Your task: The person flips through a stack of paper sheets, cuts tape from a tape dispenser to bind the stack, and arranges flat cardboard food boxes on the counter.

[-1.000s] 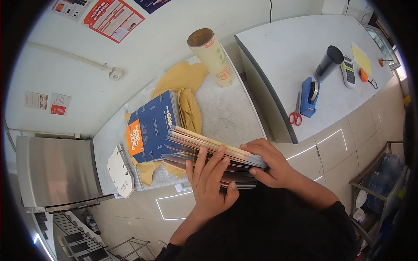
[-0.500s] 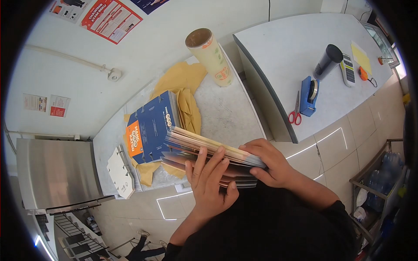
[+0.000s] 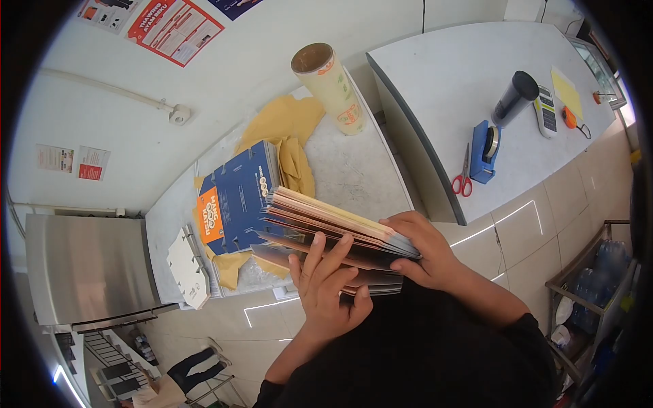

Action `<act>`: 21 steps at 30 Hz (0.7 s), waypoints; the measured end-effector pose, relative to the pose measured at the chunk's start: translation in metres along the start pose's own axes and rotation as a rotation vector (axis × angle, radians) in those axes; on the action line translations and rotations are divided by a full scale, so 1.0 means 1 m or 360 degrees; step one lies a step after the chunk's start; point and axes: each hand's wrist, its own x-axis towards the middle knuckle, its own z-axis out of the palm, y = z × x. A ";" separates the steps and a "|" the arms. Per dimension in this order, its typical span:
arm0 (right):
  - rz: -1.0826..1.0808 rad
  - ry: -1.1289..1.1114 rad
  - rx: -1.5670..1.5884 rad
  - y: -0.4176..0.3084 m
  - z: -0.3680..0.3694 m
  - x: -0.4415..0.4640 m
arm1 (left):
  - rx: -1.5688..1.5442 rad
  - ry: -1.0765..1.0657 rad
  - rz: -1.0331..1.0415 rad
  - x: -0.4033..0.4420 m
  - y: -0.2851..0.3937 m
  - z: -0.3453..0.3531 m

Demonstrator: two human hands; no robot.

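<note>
A thick stack of flat printed cardboard sheets (image 3: pixel 333 215) is held up in front of my body, its edges fanned apart in places. My right hand (image 3: pixel 427 250) grips the stack's right end, thumb below and fingers over the top. Against the lower sheets my left hand (image 3: pixel 329 285) holds on, its fingers laid across the fanned edges. Just beyond, a pile of blue and orange cardboard sheets (image 3: pixel 238 187) lies on crumpled brown paper (image 3: pixel 296 166). A white die-cut cardboard piece (image 3: pixel 186 266) rests left of that pile.
A large film roll (image 3: pixel 333 92) stands on the near table (image 3: pixel 347 170). The right-hand counter (image 3: pixel 435 75) bears scissors (image 3: pixel 463 178), a blue tape dispenser (image 3: pixel 484 153), a dark tumbler (image 3: pixel 515 98) and a calculator (image 3: pixel 545 112). A rack with bottles (image 3: pixel 598 272) is at right. A person (image 3: pixel 173 381) is at lower left.
The sheets between my hands have spread wider apart, and the upper part of the stack has risen slightly. The person at lower left has moved further into view.
</note>
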 end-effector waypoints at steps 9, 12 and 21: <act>-0.0190 0.0047 -0.0073 0.009 0.006 -0.003 | 0.0011 -0.0004 -0.0020 0.001 0.000 0.001; -0.0341 0.0010 -0.0195 0.008 0.005 0.000 | 0.0034 -0.0007 -0.0002 0.002 0.001 0.001; -0.0176 -0.0208 0.0005 -0.006 -0.008 0.005 | 0.0034 -0.0042 0.0087 0.007 0.002 -0.001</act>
